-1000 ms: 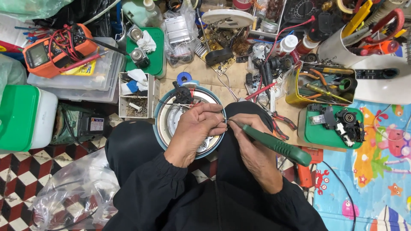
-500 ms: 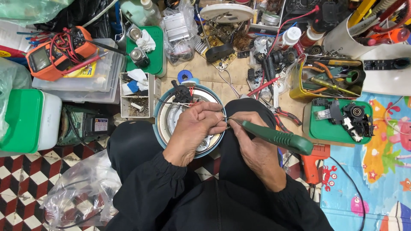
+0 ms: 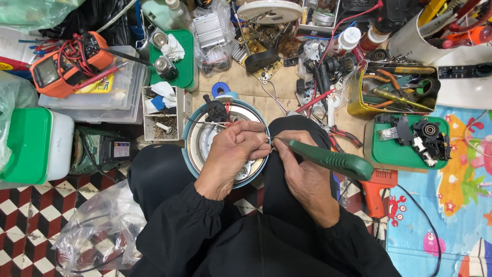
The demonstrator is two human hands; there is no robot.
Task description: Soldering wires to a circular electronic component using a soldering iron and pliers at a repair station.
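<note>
Mid-job: round appliance base (image 3: 205,146) on lap, wiring exposed. Left hand (image 3: 233,154) pinches thin wire (image 3: 266,142), right hand (image 3: 302,177) grips green soldering iron (image 3: 330,159) (tip at joint). Reassembly not done yet.

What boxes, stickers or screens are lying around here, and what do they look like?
Orange meter, far left on clear boxes: chunky, grey screen.
White sticker, left of the round pan: small rectangle on a dark green device.
White bottle, top right: red label.
</note>
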